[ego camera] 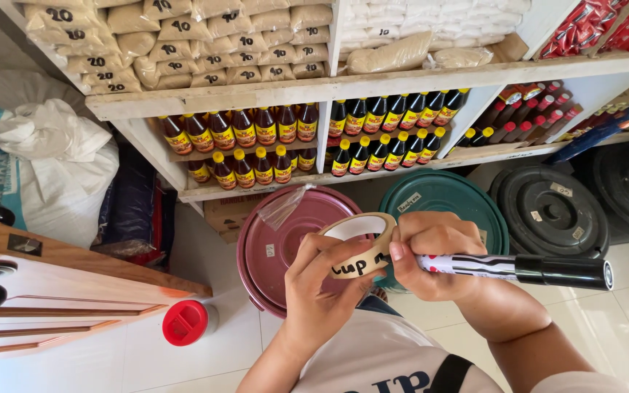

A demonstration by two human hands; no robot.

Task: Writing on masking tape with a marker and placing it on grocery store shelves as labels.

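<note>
We are in a small grocery shop or its stockroom; the white shelving (343, 87) in front of us says so at once. Its top level is packed with clear bags of grain (183, 44) stacked in rows, each marked with a handwritten price; below stand ranks of identical dark sauce bottles (256, 138) with yellow caps, many of one kind, as goods for sale are kept; further right we see red packets (584, 22) in bulk. On the tiled floor sit large lidded bins, maroon (285, 240), green (445, 196) and black (547, 211), each with a small label; white sacks (45, 160) lie heaped at the left.
</note>
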